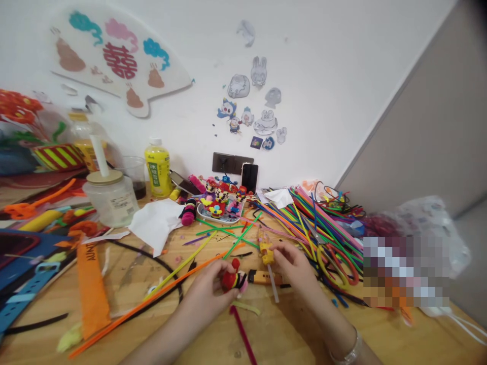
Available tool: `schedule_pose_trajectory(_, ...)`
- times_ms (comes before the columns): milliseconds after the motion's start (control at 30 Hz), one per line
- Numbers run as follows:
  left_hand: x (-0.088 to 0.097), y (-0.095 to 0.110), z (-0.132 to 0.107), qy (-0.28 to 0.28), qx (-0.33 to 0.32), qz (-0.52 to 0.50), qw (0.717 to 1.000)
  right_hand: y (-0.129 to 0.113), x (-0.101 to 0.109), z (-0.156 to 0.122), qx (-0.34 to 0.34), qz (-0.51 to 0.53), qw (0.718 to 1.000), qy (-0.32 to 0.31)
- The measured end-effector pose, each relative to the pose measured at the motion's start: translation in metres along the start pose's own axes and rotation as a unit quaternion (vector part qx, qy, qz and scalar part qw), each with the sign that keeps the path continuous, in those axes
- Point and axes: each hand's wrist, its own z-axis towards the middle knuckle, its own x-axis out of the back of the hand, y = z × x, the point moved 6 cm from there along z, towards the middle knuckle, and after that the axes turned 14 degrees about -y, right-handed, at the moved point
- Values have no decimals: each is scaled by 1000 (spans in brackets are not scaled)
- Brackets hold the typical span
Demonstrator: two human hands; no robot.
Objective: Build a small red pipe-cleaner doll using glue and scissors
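My left hand (207,291) is closed around a small fuzzy figure (231,282), red with black, yellow and pink parts and a red ball on top. My right hand (292,261) pinches a yellow glue gun (267,254); a translucent glue stick (274,288) sticks out of its near end. Between the two hands, an orange tool with a black end (264,277) lies on the wooden table, its kind unclear. Just below the figure is a dark red pipe cleaner (243,334).
A tray (224,220) of small fuzzy figures stands at the back, beside a phone (249,178). Bundled pipe cleaners (327,228) and scissors (344,271) lie to the right. Leftward are a yellow bottle (158,170), a pump jar (110,200), tissue (154,225) and an orange strip (91,289).
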Motion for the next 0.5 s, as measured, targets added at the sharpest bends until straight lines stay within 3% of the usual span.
schedule_pose_trajectory(167, 2, 8, -2, 18, -3, -12, 1000, -1, -5, -1, -21, 104, 994, -16)
schedule_pose_trajectory(500, 4, 9, -2, 40, 8, 2, 999, 6, -21, -6, -49, 121, 990, -48)
